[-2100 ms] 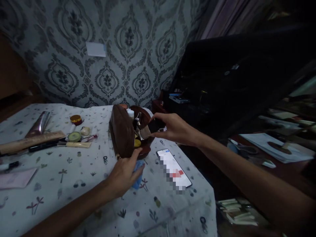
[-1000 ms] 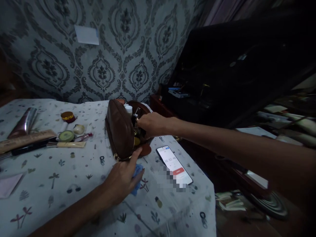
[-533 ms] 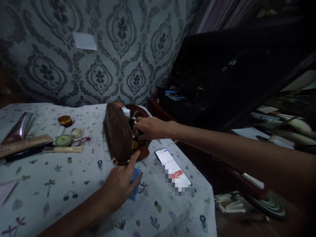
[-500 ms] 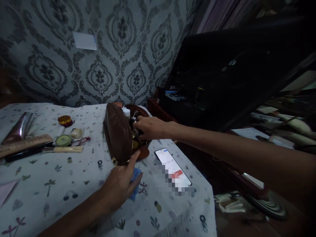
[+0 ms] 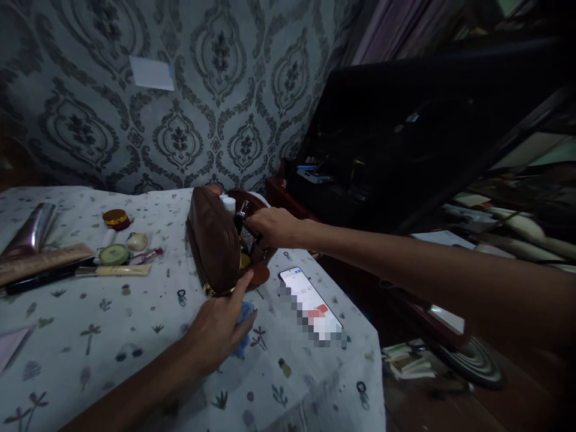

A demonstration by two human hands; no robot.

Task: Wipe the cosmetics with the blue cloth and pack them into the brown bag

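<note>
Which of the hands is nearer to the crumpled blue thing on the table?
Left. The left hand is right at the crumpled blue thing, partly covering it; the right hand is farther away, at the open mouth of the brown bag.

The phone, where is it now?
In the head view, the phone lies just right of centre on the tablecloth, right of the bag.
</note>
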